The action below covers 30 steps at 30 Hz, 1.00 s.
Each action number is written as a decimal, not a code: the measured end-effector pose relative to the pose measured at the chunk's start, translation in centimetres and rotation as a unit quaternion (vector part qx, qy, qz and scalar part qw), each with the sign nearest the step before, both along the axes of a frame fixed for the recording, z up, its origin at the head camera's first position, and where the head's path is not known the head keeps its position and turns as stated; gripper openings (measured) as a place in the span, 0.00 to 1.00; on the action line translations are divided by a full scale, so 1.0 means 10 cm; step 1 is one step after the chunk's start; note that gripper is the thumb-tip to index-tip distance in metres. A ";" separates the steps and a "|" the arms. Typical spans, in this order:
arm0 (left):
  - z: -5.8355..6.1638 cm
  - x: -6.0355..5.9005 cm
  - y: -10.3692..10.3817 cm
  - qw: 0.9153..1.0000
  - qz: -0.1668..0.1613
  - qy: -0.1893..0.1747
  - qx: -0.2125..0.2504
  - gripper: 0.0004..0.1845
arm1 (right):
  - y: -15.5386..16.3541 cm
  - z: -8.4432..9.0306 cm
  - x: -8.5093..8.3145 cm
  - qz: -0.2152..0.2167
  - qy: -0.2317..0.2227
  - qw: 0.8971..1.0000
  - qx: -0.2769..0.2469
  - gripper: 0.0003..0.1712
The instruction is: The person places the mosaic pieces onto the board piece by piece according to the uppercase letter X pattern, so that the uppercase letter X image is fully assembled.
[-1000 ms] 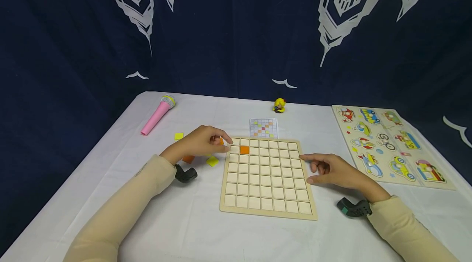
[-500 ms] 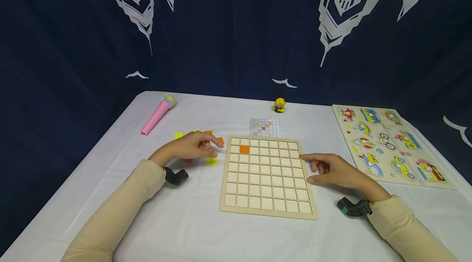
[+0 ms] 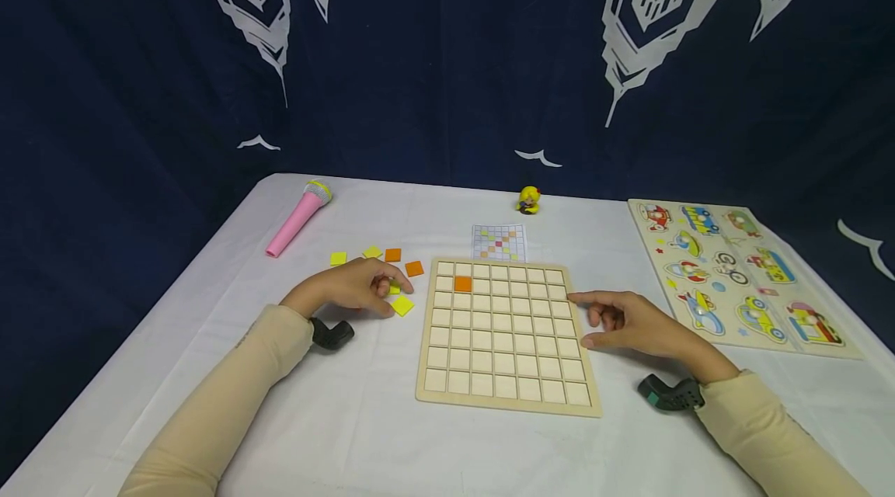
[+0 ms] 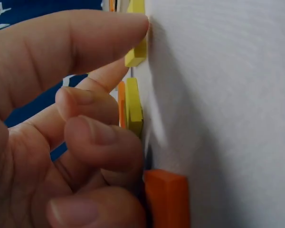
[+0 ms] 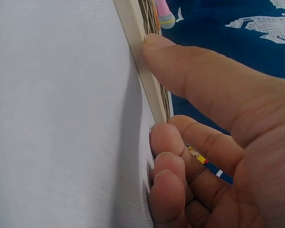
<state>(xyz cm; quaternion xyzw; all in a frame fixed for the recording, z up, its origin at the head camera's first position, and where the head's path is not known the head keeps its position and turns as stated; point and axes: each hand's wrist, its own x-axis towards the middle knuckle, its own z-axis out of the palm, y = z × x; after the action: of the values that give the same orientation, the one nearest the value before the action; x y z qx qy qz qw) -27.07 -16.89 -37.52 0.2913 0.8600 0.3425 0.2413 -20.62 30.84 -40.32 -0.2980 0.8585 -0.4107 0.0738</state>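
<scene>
A wooden grid board (image 3: 506, 401) lies mid-table with one orange tile (image 3: 463, 283) in its second row. Left of it my left hand (image 3: 360, 291) rests on the cloth. Its curled fingertips (image 4: 102, 137) close on a small yellow tile (image 3: 394, 287) (image 4: 134, 107). Another yellow tile (image 3: 402, 305) lies by the thumb, and an orange tile (image 4: 166, 199) sits by the little finger. More loose tiles lie beyond: yellow (image 3: 339, 258), orange (image 3: 393, 255) and orange (image 3: 415, 268). My right hand (image 3: 629, 322) rests at the board's right edge (image 5: 142, 71), one straight finger against it, holding nothing.
A pink toy microphone (image 3: 297, 219) lies at the back left. A small pattern card (image 3: 499, 242) and a yellow toy figure (image 3: 529, 200) sit behind the board. A vehicle peg puzzle (image 3: 734, 272) fills the right side. A dark blue curtain hangs behind the table.
My left hand has drawn back from the board's top-left corner toward the loose tiles and lowered onto a yellow one, uncovering two orange tiles. The right hand has stayed put.
</scene>
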 end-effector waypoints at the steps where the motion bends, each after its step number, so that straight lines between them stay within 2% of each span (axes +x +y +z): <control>1: -0.01 0.00 0.00 1.000 0.001 0.004 -0.002 0.21 | 0.00 0.00 0.00 0.000 -0.001 1.000 0.000 0.37; 12: -0.03 0.00 0.00 0.999 0.024 0.029 -0.020 0.15 | 0.00 0.00 0.00 0.000 0.007 1.000 0.002 0.37; 22: -0.04 0.00 0.00 0.999 0.024 0.049 -0.001 0.12 | 0.00 0.00 0.00 -0.004 -0.002 1.000 0.004 0.37; 30: -0.02 0.00 0.03 0.995 0.024 0.089 0.024 0.12 | 0.00 0.00 0.00 -0.004 0.000 1.000 0.004 0.37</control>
<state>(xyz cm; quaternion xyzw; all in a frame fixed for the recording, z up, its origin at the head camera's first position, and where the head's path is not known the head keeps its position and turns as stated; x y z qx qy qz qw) -27.04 -16.56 -37.76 0.3056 0.8762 0.3419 0.1484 -20.57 30.79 -40.29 -0.2940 0.8614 -0.4076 0.0735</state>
